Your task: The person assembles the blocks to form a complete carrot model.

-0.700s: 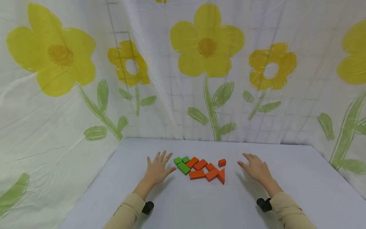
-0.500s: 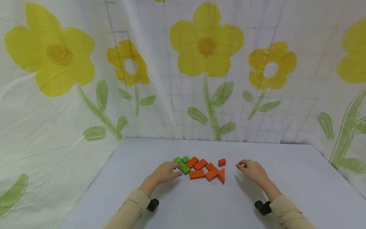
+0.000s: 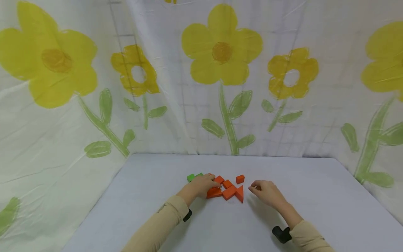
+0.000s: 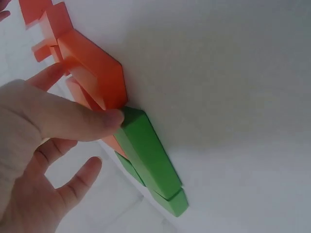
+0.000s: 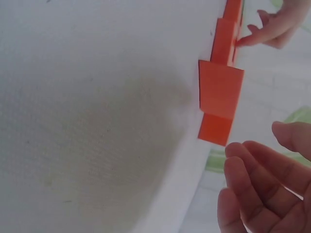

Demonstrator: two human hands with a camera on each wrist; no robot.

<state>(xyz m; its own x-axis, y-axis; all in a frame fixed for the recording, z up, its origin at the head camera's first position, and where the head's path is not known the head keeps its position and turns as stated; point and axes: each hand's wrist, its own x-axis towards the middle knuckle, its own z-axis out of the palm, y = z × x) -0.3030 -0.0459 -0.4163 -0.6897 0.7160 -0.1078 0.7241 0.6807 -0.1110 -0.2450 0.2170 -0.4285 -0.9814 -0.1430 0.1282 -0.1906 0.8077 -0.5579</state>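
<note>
Handling: The orange blocks point(image 3: 228, 193) and green blocks point(image 4: 148, 153) are probably light, rigid and hard to damage. Their smooth faces may slip slightly under a dry fingertip, and a light push would likely slide them on the bench point(image 3: 236, 227). For a long block, take hold at mid-length, across opposite long sides. For the triangle point(image 3: 240, 193), the flat faces should give a surer hold than the points.

Appearance: All blocks are plain, matt to faintly glossy, with crisp edges. Most are rectangular, long or short.

Location: The blocks lie mid-bench in a close group, green at the left end, the triangle at the right. One small block point(image 3: 240, 179), orange, sits apart behind the triangle.

Hands: The left hand point(image 3: 198, 187) is over the left part of the group. Its thumb tip is where a long green block meets an orange one; its index finger reaches across to the orange blocks. Whether these fingers pinch a block cannot be told. The right hand point(image 3: 267, 193) is beside the triangle, fingers loosely bent, a narrow gap to the thumb, holding nothing.
</note>
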